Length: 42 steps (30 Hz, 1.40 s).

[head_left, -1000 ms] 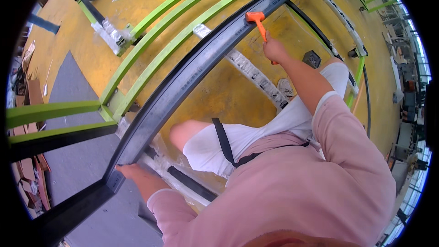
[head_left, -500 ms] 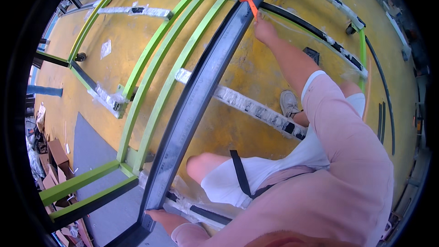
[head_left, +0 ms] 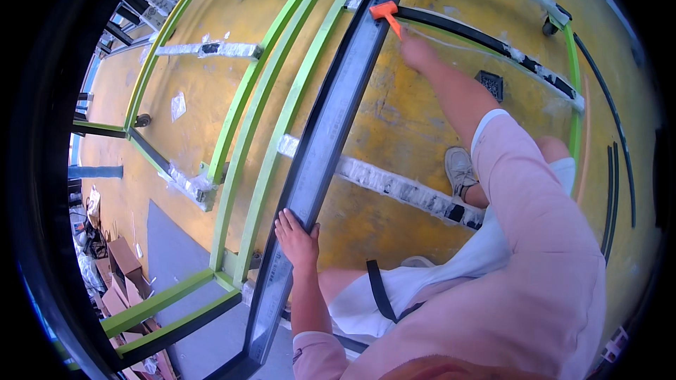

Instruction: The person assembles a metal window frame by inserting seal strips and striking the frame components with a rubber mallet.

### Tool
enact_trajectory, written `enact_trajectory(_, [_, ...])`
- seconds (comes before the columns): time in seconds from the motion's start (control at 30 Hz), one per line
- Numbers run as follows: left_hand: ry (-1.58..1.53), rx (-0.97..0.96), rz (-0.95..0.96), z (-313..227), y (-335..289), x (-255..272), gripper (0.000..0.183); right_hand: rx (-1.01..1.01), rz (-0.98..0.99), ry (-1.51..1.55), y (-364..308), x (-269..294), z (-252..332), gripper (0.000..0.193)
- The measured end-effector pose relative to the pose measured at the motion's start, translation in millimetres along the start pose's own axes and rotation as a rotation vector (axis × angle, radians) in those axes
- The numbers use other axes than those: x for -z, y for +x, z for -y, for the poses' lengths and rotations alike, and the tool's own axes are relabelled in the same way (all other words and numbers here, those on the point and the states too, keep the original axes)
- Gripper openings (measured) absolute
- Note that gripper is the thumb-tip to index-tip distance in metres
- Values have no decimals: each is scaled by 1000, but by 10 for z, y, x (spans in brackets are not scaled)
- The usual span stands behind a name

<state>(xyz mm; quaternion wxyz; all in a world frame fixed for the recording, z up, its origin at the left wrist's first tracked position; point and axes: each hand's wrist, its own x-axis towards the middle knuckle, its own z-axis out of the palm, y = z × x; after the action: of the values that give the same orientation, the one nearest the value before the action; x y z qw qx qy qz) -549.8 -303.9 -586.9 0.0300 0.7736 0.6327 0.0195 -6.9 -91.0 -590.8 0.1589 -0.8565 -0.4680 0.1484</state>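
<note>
Your right hand (head_left: 417, 52) is wrapped around an orange mallet (head_left: 385, 10), its head apparently touching the dark metal channel (head_left: 324, 134); your left hand (head_left: 298, 241) lies spread on that channel.

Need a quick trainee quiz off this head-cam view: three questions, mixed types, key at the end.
1. Which tool is in the right hand?
A) a wrench
B) an orange hammer
C) a power drill
2. True or false: the left hand also grips the tool's handle.
3. Fill in: the long curved bars just left of the dark metal beam are coloured ____.

Key: 1. B. 2. False; that hand rests on the beam, well apart from the tool. 3. Green.
</note>
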Motion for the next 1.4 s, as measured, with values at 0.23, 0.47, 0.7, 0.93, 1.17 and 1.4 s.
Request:
enact_trajectory(0.23, [-57,5,-92,-11,11,-92,95,206,-86,-156,-120,168,222,59])
enact_trajectory(0.47, [-60,-3,-132,-13,26,-105,94,178,84,-14,-871,71,283,59])
enact_trajectory(0.7, [-44,17,-123,-64,6,-94,94,55,193,334,-1744,-127,156,62])
enact_trajectory(0.93, [6,-9,-70,-66,27,-12,97,-305,201,394,-2018,-1142,-798,69])
enact_trajectory(1.17, [165,405,557,-428,335,509,72,-594,566,493,-1735,-203,-1267,12])
enact_trajectory(1.4, [-510,117,488,-1895,1272,2287,51,-878,670,768,-2298,2000,-803,18])
